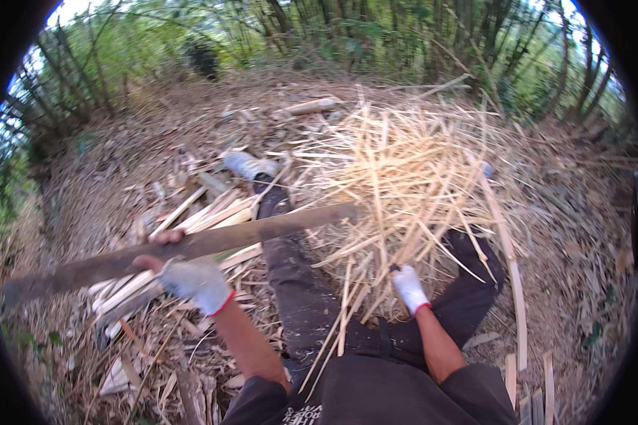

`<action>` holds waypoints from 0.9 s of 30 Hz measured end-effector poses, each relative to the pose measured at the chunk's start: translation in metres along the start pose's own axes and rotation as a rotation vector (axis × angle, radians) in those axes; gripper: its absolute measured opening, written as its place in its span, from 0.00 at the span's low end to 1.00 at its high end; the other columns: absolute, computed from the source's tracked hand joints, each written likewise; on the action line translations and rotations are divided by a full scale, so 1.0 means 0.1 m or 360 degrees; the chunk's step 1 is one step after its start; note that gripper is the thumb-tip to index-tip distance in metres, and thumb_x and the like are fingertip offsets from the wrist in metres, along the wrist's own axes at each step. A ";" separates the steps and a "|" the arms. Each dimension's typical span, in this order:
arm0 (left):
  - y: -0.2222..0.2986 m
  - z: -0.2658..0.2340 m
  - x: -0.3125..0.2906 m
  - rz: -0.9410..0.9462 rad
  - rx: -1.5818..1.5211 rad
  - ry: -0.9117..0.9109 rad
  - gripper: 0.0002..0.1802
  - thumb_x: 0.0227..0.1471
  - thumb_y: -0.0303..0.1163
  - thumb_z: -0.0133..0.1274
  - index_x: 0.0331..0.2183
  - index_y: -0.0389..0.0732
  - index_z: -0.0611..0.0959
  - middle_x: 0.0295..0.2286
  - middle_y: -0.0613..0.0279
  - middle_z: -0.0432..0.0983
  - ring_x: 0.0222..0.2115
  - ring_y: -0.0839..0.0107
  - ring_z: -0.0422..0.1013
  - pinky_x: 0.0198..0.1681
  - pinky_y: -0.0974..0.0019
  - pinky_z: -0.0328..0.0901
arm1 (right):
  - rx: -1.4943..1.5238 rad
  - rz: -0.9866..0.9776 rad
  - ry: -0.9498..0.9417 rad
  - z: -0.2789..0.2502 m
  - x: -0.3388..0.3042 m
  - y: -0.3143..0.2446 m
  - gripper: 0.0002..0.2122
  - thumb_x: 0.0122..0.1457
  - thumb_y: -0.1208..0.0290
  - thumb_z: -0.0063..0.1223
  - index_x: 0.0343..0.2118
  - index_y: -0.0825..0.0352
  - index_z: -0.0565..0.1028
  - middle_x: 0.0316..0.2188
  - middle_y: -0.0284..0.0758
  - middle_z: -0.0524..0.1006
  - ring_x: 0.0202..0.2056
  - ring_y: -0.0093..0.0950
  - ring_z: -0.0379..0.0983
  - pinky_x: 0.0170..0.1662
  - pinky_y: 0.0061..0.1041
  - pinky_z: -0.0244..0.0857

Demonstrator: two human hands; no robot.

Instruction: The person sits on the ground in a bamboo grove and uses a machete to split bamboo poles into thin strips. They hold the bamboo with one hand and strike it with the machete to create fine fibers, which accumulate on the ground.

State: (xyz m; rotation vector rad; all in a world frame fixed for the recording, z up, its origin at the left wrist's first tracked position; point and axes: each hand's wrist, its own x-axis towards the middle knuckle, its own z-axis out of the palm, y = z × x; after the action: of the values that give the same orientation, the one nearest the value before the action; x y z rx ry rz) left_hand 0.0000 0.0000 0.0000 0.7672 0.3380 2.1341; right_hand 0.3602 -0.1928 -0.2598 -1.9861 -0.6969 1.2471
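My left hand (195, 282), in a white glove with a red cuff and bare fingertips, is closed round a long, flat brown wooden plank (237, 239). The plank slants up to the right, its far end over the edge of a heap of pale split strips (397, 163). Between my legs, my right hand (409, 287), gloved the same way, is curled shut beside several thin strips. Something small and dark shows at its fingertips; what it grips I cannot make out.
My dark-trousered legs (298, 290) spread around the heap's near side. Split wood pieces (131, 294) lie stacked under the plank at left. A long pale strip (510, 273) lies by my right knee. Dry litter (99, 191) covers the ground, with tall stalks (503, 49) behind.
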 end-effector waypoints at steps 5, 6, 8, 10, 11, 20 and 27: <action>-0.07 0.37 -0.20 -0.0052 0.0281 0.0285 0.30 0.54 0.60 0.47 0.41 0.40 0.73 0.23 0.65 0.67 0.25 0.72 0.67 0.37 0.66 0.66 | 0.0578 -0.0092 -0.0010 0.17 -0.23 -0.42 0.09 0.54 0.72 0.59 0.33 0.70 0.71 0.14 0.30 0.68 0.12 0.22 0.66 0.14 0.23 0.62; -0.11 0.39 -0.30 -0.0045 0.0340 0.0266 0.30 0.54 0.59 0.47 0.41 0.40 0.72 0.23 0.65 0.68 0.26 0.72 0.67 0.38 0.66 0.66 | 0.0475 -0.0155 0.0059 0.13 -0.38 -0.57 0.09 0.53 0.73 0.59 0.34 0.70 0.72 0.15 0.31 0.69 0.13 0.22 0.66 0.15 0.23 0.62; -0.19 0.45 -0.44 -0.0058 0.0447 0.0197 0.29 0.56 0.58 0.46 0.42 0.39 0.72 0.24 0.64 0.69 0.28 0.72 0.68 0.40 0.66 0.66 | 0.0154 -0.0454 0.0249 0.11 -0.65 -0.83 0.10 0.51 0.74 0.58 0.35 0.71 0.72 0.16 0.32 0.70 0.15 0.24 0.67 0.19 0.24 0.63; -0.18 0.55 -0.51 -0.0038 0.0525 0.0225 0.30 0.56 0.59 0.47 0.42 0.39 0.71 0.26 0.62 0.71 0.30 0.70 0.69 0.42 0.64 0.66 | -0.0308 -0.0919 0.0452 0.12 -0.80 -0.94 0.10 0.50 0.76 0.57 0.35 0.71 0.73 0.18 0.34 0.71 0.18 0.25 0.69 0.22 0.25 0.64; -0.17 0.59 -0.54 -0.0032 0.0556 0.0238 0.31 0.55 0.59 0.47 0.43 0.39 0.71 0.27 0.61 0.71 0.31 0.69 0.70 0.43 0.63 0.66 | -0.0207 -0.0847 0.0361 0.15 -0.83 -0.97 0.11 0.49 0.76 0.56 0.35 0.71 0.73 0.18 0.34 0.72 0.19 0.26 0.69 0.24 0.26 0.64; 0.77 1.13 -0.10 0.0406 0.0437 -0.0363 0.26 0.58 0.51 0.48 0.43 0.36 0.70 0.24 0.62 0.67 0.22 0.74 0.67 0.23 0.71 0.63 | -0.0353 -0.0899 0.0138 0.38 -1.17 -1.14 0.14 0.46 0.73 0.58 0.37 0.71 0.74 0.22 0.43 0.76 0.26 0.40 0.75 0.31 0.33 0.68; 0.89 1.48 -0.35 0.0634 0.0488 -0.0366 0.22 0.61 0.47 0.42 0.42 0.35 0.70 0.21 0.66 0.60 0.14 0.79 0.55 0.12 0.76 0.52 | -0.0414 -0.1159 -0.0076 0.32 -1.59 -1.55 0.12 0.47 0.71 0.58 0.35 0.67 0.74 0.21 0.42 0.76 0.26 0.41 0.75 0.30 0.36 0.69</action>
State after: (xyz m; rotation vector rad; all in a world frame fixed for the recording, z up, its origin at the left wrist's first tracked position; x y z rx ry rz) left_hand 0.0546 -0.0861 0.1437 1.3385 0.4226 2.3555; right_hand 0.2555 -0.2047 -0.0622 -1.6416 -1.4990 0.7821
